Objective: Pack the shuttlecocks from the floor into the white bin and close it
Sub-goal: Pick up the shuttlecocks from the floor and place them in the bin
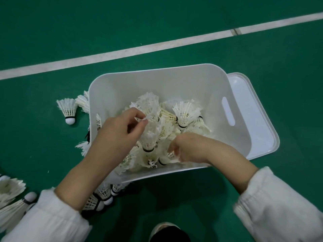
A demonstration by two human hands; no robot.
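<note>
Dim, flat overhead light; soft shadow lay on floor on near side of white bin. Right sleeve below bin was motion-blurred. Court line beyond bin bowed slightly.

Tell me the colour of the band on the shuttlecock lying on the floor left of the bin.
Black band on that shuttlecock, above its white cork; head view.

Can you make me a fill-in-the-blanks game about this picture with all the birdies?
The floor is ___. The line painted across it is ___. The left hand and right hand reach into the bin, which holds many ___.
Missing words: green; white; shuttlecocks.
</note>
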